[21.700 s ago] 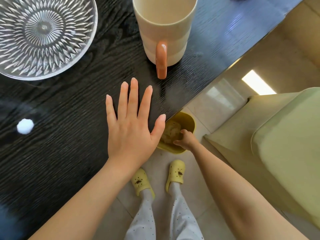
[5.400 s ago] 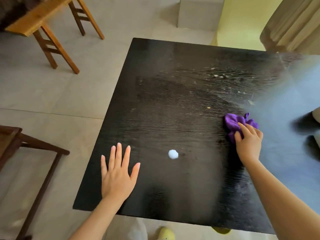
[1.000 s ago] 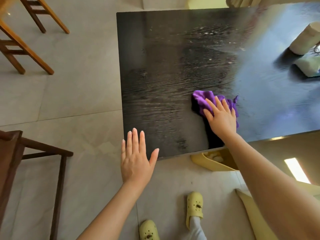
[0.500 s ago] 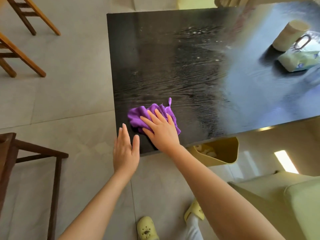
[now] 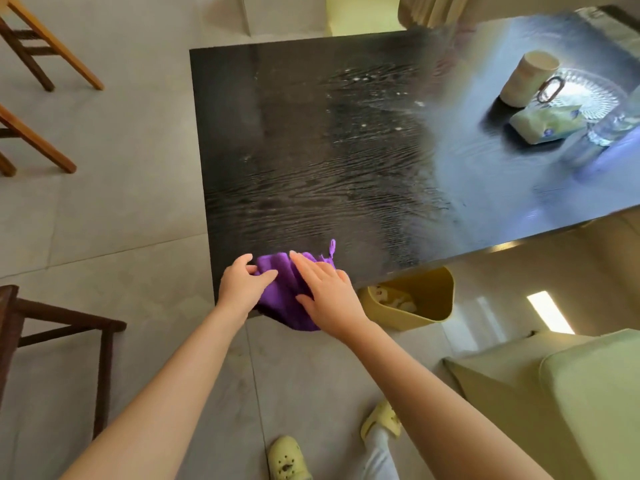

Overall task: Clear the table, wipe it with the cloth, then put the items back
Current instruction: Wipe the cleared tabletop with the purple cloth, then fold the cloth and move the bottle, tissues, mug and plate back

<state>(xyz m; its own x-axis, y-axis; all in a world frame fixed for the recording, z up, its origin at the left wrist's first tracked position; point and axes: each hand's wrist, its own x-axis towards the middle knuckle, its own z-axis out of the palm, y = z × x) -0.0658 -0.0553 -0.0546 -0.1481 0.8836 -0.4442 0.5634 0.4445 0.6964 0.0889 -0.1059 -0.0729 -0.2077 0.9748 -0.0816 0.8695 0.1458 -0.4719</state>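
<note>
The purple cloth (image 5: 282,292) lies bunched at the near left corner of the black wooden table (image 5: 311,161), part of it hanging over the edge. My left hand (image 5: 242,289) grips its left side with thumb and fingers. My right hand (image 5: 327,296) presses flat on its right side. At the table's far right stand a cream mug (image 5: 526,79) with a brown handle, a cut-glass plate (image 5: 588,90), a tissue pack (image 5: 543,124) and a clear glass item (image 5: 613,131). White specks dot the middle of the tabletop.
A yellow bin (image 5: 419,299) with crumpled paper sits on the floor under the near table edge. Wooden chair legs (image 5: 41,64) stand at the left, a dark wooden stool (image 5: 52,323) at the lower left, a pale green cushion (image 5: 571,393) at the lower right.
The cloth has slid to the table's near corner and partly over the edge. My left hand, open beside the table before, has closed on the cloth's left side.
</note>
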